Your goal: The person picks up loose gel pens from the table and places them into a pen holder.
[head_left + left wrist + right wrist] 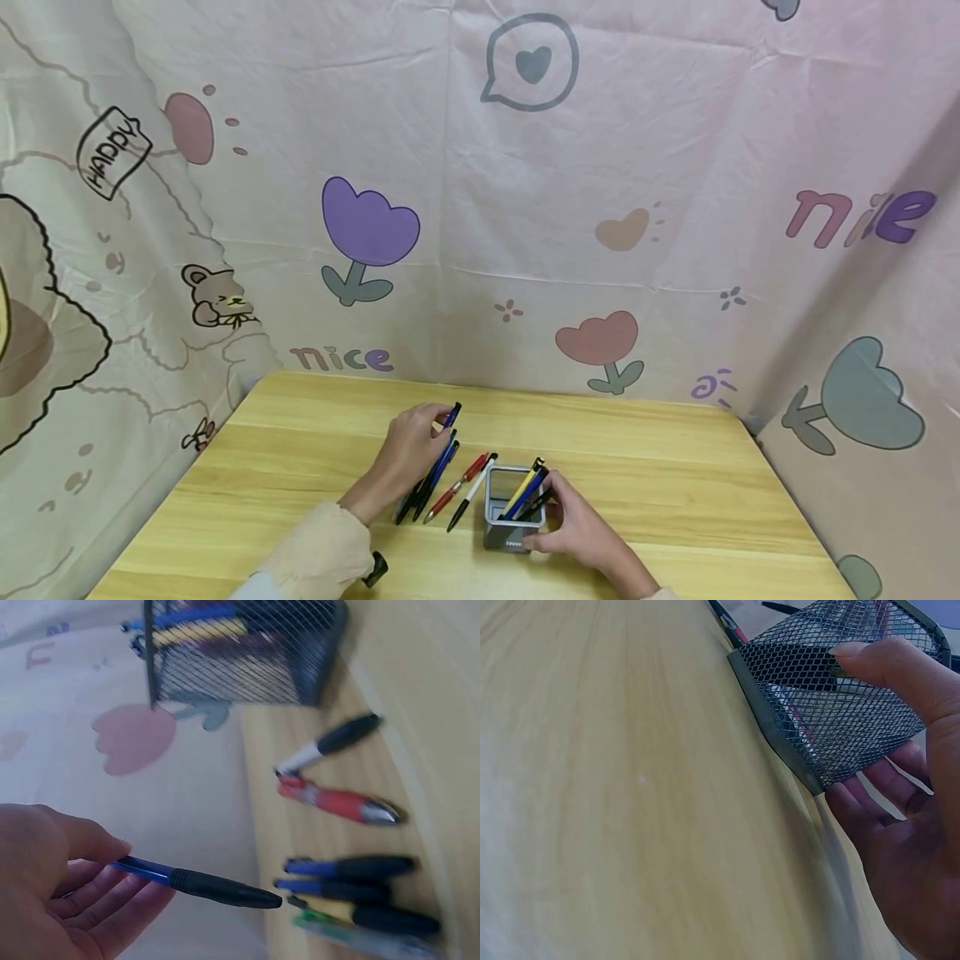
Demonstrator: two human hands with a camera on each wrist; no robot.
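Observation:
My left hand (411, 443) pinches a blue pen with a black grip (221, 891) between thumb and fingers, above the table. Below it lie several pens (352, 866), blue ones with black grips and one with a green part. A red pen (337, 804) and a white pen with a black grip (330, 744) lie beside them, nearer the holder. At the dark mesh pen holder (504, 536), my right hand (576, 527) grips the right side, thumb on the mesh. Yellow, blue and black pens (517, 497) lean inside it.
Everything rests on a light wooden table (675, 475). A printed cloth (480, 208) hangs behind the far edge and on both sides. A black band (377, 569) shows at my left sleeve.

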